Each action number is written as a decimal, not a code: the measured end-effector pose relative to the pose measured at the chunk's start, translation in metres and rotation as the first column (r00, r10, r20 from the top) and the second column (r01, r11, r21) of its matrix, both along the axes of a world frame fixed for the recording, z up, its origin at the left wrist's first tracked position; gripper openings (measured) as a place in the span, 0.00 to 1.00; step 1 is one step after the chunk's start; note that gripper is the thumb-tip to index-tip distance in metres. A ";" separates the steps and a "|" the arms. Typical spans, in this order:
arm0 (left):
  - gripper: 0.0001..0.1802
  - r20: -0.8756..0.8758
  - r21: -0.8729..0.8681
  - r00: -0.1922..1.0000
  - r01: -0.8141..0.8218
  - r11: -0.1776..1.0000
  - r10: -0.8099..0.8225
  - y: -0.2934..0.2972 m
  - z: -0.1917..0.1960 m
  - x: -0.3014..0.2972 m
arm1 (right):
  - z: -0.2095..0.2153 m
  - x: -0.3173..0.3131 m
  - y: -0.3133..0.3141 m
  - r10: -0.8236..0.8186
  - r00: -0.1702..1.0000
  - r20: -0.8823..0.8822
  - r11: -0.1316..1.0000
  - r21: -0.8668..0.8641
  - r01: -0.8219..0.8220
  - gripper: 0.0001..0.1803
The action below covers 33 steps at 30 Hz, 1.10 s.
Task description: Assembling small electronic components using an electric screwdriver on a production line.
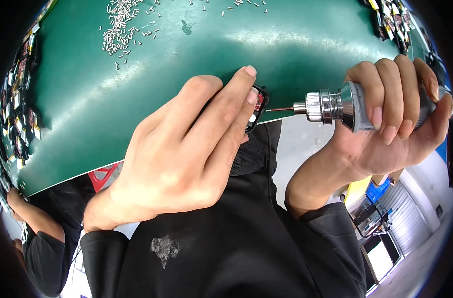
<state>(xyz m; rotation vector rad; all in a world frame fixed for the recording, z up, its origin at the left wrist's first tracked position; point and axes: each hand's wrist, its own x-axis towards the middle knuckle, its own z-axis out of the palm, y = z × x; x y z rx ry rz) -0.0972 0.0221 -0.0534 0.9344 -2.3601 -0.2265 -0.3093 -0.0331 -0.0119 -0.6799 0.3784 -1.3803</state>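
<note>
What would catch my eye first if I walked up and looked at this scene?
Two bare hands at the centre: the left hand grips a small black part, while the right hand holds a metal power tool with its thin bit aimed at that part. Behind them lies a green mat, with tiny silver pins scattered near its far edge.

Green mat, silver tool, black part

The table mat (152, 94) is dark green; the driver (335, 107) chrome silver; the small part (257, 107) black with red; the scattered screws (119, 30) silvery.
</note>
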 end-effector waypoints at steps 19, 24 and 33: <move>0.26 -0.026 -0.023 1.000 -0.012 1.000 0.011 -0.001 -0.003 -0.001 | -0.008 -0.003 -0.007 0.076 0.971 -0.228 0.979 -0.165 -0.116 0.16; 0.26 -0.048 -0.030 0.999 -0.014 0.999 0.013 -0.001 -0.005 -0.004 | -0.005 -0.002 -0.005 0.105 0.962 -0.251 0.976 -0.160 -0.148 0.16; 0.25 -0.012 0.078 1.000 0.008 0.997 -0.007 0.000 0.007 -0.005 | 0.000 0.010 -0.007 0.215 0.907 -0.362 0.906 -0.273 -0.324 0.17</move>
